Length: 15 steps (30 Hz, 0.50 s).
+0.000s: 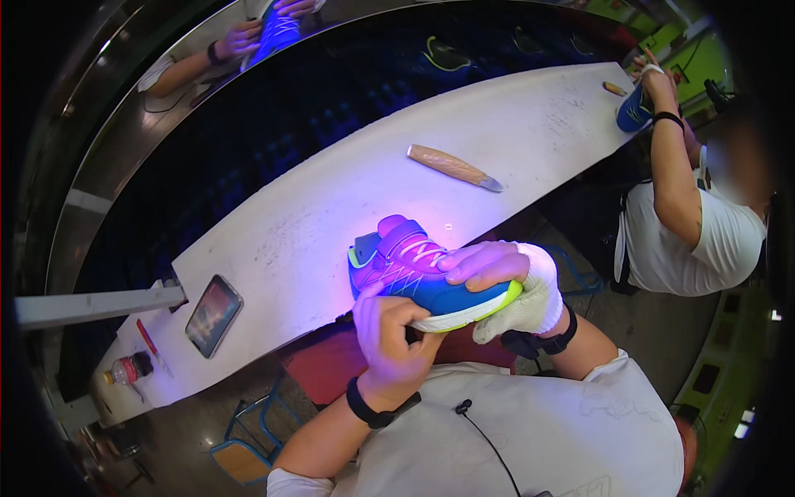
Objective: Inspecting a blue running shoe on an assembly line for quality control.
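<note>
A blue sneaker (418, 286) with white laces, a strap, a white midsole and yellow-green trim is held above the near edge of the white worktable. Purple light falls on its upper. My right hand (513, 286), in a pale glove that leaves fingers bare, grips the toe end from the right. My left hand (389, 331) pinches the near side of the sole, its thumb and fingers close together at the white edge. Beyond the shoe lies a wooden-handled knife (454, 166) with a short metal blade.
On the white worktable (290, 215) at left lie a phone (214, 316), a red pen (146, 335) and a small bottle (128, 369). A dark conveyor (248, 166) runs behind. At right a co-worker (687, 207) handles another blue shoe (633, 110). More hands work across the conveyor.
</note>
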### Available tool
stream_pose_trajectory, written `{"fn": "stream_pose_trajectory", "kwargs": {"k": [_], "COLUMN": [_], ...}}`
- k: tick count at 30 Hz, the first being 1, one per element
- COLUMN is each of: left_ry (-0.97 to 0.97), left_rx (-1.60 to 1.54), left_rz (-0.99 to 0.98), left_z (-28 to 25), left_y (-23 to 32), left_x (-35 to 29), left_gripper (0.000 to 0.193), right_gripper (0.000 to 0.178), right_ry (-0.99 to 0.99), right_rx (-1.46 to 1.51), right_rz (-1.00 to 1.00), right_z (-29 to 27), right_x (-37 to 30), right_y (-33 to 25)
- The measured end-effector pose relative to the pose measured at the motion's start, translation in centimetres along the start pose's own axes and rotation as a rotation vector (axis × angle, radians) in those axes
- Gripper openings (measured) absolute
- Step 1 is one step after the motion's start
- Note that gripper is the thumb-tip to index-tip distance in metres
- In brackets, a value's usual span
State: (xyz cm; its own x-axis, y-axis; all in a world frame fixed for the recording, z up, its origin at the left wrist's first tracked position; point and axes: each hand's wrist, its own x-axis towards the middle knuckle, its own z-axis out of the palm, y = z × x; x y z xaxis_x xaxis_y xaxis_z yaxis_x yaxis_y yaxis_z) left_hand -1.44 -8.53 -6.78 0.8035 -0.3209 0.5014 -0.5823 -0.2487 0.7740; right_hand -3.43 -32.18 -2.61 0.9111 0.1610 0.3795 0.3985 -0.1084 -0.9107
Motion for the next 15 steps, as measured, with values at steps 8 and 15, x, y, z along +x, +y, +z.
{"fn": "stream_pose_trajectory", "kwargs": {"k": [8, 15], "left_ry": [-0.403, -0.533], "left_rx": [0.373, 0.428], "left_rz": [-0.057, 0.009], "left_z": [-3.9, -3.7], "left_y": [-1.2, -2.0], "left_x": [4.6, 6.0], "left_gripper": [0.038, 0.032], "right_gripper": [0.046, 0.043], "right_ry": [0.355, 0.240], "right_rx": [0.593, -0.318], "right_rz": [0.150, 0.082], "right_z": [0.6, 0.2], "right_x": [-2.2, -4.1], "right_y": [5.9, 4.4]}}
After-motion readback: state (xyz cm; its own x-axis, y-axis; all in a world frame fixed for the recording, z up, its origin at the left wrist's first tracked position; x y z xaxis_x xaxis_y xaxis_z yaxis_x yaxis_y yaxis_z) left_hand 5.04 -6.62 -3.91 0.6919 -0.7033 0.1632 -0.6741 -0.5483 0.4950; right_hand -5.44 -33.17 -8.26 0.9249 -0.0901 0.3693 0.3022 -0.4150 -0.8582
